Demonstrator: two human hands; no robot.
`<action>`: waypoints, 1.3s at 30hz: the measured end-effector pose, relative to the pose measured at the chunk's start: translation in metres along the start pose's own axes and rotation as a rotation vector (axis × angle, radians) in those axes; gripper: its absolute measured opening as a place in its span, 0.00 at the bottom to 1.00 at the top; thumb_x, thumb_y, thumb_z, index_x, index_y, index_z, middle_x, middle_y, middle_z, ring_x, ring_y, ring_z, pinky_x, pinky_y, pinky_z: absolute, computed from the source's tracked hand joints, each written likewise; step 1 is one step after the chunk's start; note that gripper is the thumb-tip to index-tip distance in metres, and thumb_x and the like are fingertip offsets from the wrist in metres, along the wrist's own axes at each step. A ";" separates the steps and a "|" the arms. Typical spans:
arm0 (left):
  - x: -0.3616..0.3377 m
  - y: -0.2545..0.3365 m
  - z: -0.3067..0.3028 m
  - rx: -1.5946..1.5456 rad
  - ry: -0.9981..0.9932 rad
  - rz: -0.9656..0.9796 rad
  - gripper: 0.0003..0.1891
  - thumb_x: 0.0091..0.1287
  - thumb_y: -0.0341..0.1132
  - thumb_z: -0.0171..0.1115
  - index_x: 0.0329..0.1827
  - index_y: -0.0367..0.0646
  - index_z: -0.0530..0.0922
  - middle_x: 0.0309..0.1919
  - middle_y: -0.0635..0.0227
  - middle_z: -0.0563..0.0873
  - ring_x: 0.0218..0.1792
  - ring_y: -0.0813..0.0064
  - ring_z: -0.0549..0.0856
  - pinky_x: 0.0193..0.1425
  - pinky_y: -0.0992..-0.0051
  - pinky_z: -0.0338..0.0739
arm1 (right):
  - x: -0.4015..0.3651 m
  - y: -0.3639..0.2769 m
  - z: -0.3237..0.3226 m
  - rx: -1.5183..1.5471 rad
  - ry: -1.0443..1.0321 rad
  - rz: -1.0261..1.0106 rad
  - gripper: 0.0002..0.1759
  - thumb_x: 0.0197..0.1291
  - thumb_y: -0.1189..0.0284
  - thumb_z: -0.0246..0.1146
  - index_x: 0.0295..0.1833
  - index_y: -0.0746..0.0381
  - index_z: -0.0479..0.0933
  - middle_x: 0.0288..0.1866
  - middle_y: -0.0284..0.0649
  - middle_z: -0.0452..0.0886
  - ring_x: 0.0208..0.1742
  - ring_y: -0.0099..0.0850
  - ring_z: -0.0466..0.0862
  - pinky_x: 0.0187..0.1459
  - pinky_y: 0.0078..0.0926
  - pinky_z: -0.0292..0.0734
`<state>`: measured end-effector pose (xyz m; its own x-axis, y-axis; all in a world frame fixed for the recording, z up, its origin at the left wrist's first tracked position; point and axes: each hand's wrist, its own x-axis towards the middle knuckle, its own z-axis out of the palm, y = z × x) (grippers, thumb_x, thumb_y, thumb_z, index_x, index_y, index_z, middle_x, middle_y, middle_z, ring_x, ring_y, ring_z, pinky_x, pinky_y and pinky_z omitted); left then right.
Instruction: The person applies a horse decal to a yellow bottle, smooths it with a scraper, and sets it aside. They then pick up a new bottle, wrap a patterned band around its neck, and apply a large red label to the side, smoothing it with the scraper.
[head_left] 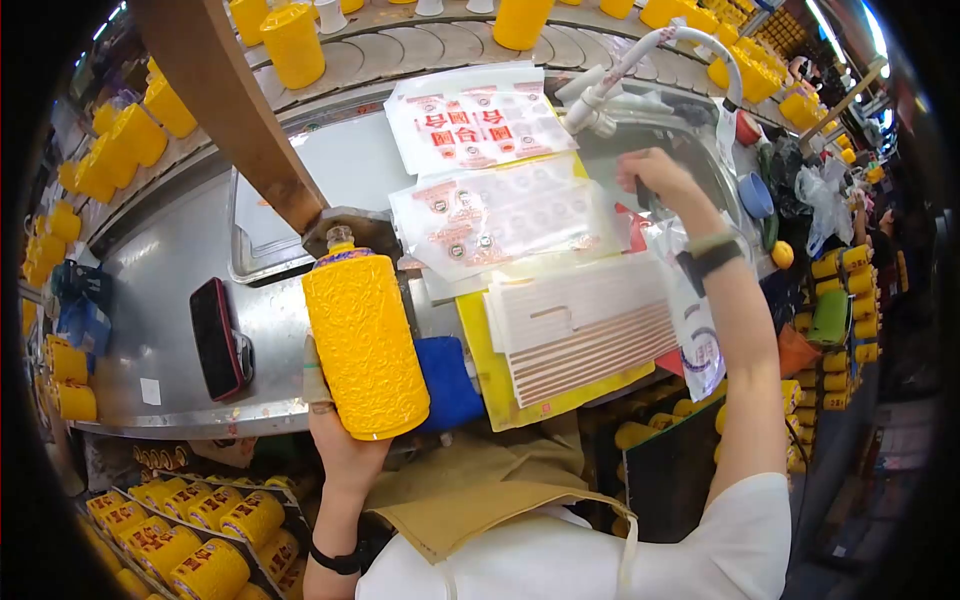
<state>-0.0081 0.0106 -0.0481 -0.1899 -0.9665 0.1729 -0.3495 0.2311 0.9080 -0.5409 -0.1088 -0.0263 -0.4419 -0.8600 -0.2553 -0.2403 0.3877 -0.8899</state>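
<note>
My left hand [345, 445] is wrapped round the lower side of a yellow embossed bottle [367, 345]. The bottle leans slightly, its narrow neck pointing away from me against a dark metal holder [350, 228] at the foot of a brown post. My right hand [655, 175] is raised near a metal basin [610, 160], its fingers curled closed. Whatever is in them, if anything, cannot be made out. Below that hand lie sheets of printed labels [500, 215] and a stack of striped white strips [580, 320] on a yellow board [560, 400].
A blue cloth [447, 382] sits beside the bottle. A phone [220, 340] lies on the metal table at left. A curved white pipe [650, 50] rises behind the basin. Yellow jars [292, 45] line a conveyor [390, 50] at the back, and labelled ones [210, 568] fill a crate at lower left.
</note>
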 end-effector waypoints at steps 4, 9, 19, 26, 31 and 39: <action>-0.002 -0.002 0.001 0.025 0.019 -0.003 0.38 0.70 0.36 0.63 0.83 0.50 0.60 0.70 0.63 0.77 0.64 0.61 0.84 0.66 0.56 0.84 | 0.055 0.051 -0.014 -0.141 0.053 0.238 0.07 0.65 0.80 0.61 0.46 0.71 0.80 0.35 0.39 0.83 0.33 0.31 0.83 0.36 0.28 0.80; -0.003 -0.008 0.000 0.069 0.045 0.004 0.29 0.80 0.44 0.52 0.83 0.54 0.63 0.71 0.66 0.78 0.65 0.60 0.84 0.66 0.54 0.84 | -0.011 -0.008 0.001 0.469 -0.133 0.280 0.11 0.69 0.78 0.59 0.52 0.73 0.81 0.39 0.42 0.84 0.34 0.31 0.84 0.40 0.29 0.85; -0.001 0.009 0.007 -0.483 0.061 -0.217 0.57 0.55 0.31 0.84 0.85 0.36 0.55 0.72 0.55 0.74 0.71 0.63 0.77 0.76 0.64 0.70 | -0.170 -0.040 0.063 0.376 -0.464 0.442 0.17 0.70 0.79 0.59 0.61 0.74 0.80 0.49 0.52 0.88 0.49 0.40 0.91 0.53 0.39 0.90; -0.002 0.002 -0.003 0.052 -0.041 0.005 0.57 0.56 0.32 0.85 0.84 0.32 0.55 0.71 0.53 0.75 0.69 0.60 0.79 0.76 0.63 0.69 | -0.180 -0.027 0.080 -0.259 -0.410 -0.110 0.18 0.71 0.69 0.65 0.62 0.66 0.79 0.50 0.47 0.88 0.46 0.34 0.88 0.47 0.31 0.85; -0.001 0.005 -0.002 0.060 -0.020 0.040 0.56 0.56 0.31 0.84 0.84 0.32 0.55 0.70 0.53 0.76 0.68 0.60 0.80 0.74 0.64 0.72 | -0.175 -0.011 0.097 -0.665 -0.240 -0.421 0.29 0.49 0.64 0.82 0.54 0.63 0.81 0.48 0.42 0.81 0.55 0.41 0.82 0.57 0.37 0.78; -0.005 0.007 -0.005 -0.057 0.032 0.030 0.54 0.54 0.29 0.85 0.82 0.33 0.61 0.70 0.53 0.77 0.68 0.61 0.80 0.74 0.65 0.73 | -0.132 -0.003 0.087 -0.549 -0.375 -0.359 0.15 0.58 0.70 0.76 0.44 0.67 0.82 0.43 0.46 0.84 0.47 0.40 0.84 0.49 0.34 0.79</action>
<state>-0.0050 0.0165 -0.0403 -0.1700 -0.9625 0.2112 -0.2915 0.2539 0.9223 -0.4067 -0.0251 -0.0231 0.0455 -0.9819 -0.1839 -0.7538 0.0871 -0.6513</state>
